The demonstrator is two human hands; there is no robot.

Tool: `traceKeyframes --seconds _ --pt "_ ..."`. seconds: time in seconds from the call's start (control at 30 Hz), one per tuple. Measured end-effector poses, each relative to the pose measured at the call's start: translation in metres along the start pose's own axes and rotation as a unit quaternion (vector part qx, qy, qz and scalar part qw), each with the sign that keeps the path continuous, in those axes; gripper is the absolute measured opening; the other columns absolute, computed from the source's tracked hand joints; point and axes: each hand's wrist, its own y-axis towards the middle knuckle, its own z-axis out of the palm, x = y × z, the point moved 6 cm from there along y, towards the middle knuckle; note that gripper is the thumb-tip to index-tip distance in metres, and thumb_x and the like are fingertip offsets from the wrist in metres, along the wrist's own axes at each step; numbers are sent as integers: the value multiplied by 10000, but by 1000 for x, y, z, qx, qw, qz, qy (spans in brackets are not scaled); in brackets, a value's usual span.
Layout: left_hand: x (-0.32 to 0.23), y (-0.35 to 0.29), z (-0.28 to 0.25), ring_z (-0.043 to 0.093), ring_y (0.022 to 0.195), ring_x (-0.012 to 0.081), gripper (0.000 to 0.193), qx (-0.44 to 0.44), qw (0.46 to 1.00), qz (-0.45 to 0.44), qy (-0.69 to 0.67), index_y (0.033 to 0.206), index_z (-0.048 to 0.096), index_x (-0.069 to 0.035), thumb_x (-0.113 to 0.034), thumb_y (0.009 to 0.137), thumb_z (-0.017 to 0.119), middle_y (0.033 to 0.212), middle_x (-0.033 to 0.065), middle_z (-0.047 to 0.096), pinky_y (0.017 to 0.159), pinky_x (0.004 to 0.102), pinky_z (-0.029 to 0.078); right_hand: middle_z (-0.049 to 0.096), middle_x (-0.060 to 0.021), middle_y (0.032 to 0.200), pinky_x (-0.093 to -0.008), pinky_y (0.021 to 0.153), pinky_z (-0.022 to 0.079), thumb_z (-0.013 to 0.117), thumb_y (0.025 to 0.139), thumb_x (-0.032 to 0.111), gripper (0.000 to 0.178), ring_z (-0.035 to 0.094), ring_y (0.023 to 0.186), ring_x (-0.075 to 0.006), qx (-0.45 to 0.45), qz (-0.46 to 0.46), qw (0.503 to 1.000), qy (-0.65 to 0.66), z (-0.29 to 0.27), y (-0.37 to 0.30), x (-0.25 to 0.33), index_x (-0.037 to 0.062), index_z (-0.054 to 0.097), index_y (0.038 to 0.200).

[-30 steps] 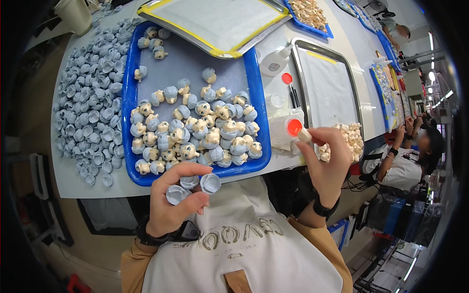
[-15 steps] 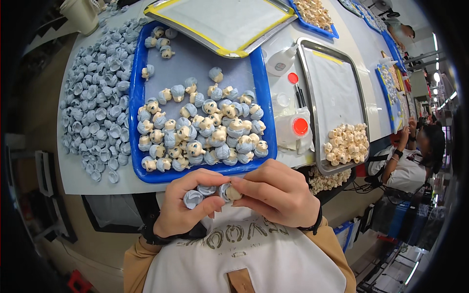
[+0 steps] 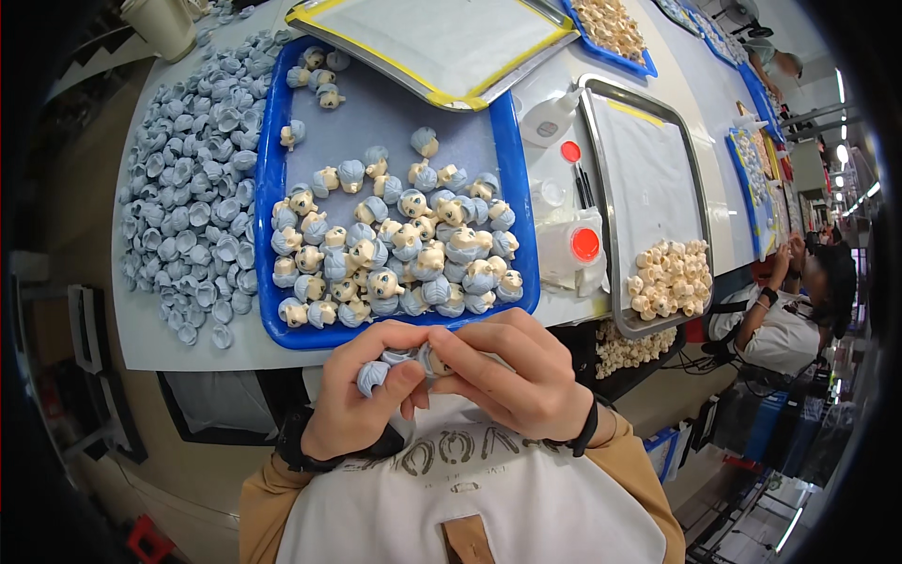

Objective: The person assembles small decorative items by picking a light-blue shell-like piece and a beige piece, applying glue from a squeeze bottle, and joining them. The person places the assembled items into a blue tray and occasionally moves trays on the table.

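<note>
Close in front of my chest, my left hand [image 3: 340, 399] is closed round a few pale blue doll hair shells [image 3: 372, 378]. One shows its ribbed outside between thumb and palm. At the fingertips of both hands sits a small cream doll head [image 3: 437, 363] against a blue hair shell, partly covered by fingers. My right hand [image 3: 526, 376] pinches this doll head from the right, thumb below and index finger above. Just beyond my hands, a blue tray [image 3: 267, 202] holds many doll heads with blue hair [image 3: 412, 203], crowded toward its near half.
Loose blue hair shells [image 3: 193, 188] spread over the table's left. A yellow-taped tray [image 3: 451, 94] overlaps the blue tray's far end. To the right are a white bottle [image 3: 550, 120], a red-lidded jar [image 3: 583, 246] and a metal tray [image 3: 615, 188] with cream pieces [image 3: 669, 280]. A co-worker [image 3: 785, 301] sits far right.
My hands have drawn slightly closer together. The shell in my left hand has turned from its hollow side to its ribbed outside. Fingers now cover more of the doll head.
</note>
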Motion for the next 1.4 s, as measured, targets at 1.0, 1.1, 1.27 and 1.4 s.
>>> traceKeyframes --seconds 1.0,1.1,1.27,1.4 --pt "8 -1 -10 411 481 101 392 49 993 -20 -109 923 444 22 -366 878 412 862 126 462 440 209 317 548 -117 790 -372 712 432 636 678 17 206 531 804 -289 31 337 880 -334 -126 -81 -95 30 629 883" --pt "4 -3 0 403 495 76 474 79 994 -50 -50 1061 480 46 -392 921 368 787 83 500 446 195 304 527 -126 828 -372 731 436 635 668 5 197 527 819 -294 63 367 864 -338 -114 -95 -111 14 617 863" --pt "7 2 -3 369 501 38 565 97 994 -21 -41 1127 500 38 -470 928 352 668 24 502 435 175 276 540 -137 849 -370 700 441 639 681 -11 216 543 797 -311 7 355 869 -345 -120 -95 -106 7 604 894" --pt "6 3 2 364 527 43 484 89 994 -28 -58 1100 467 -3 -447 919 403 699 37 510 461 175 291 628 -137 926 -295 698 481 631 682 -44 277 620 794 -248 -100 305 940 -114 -110 -56 -50 0 611 954"
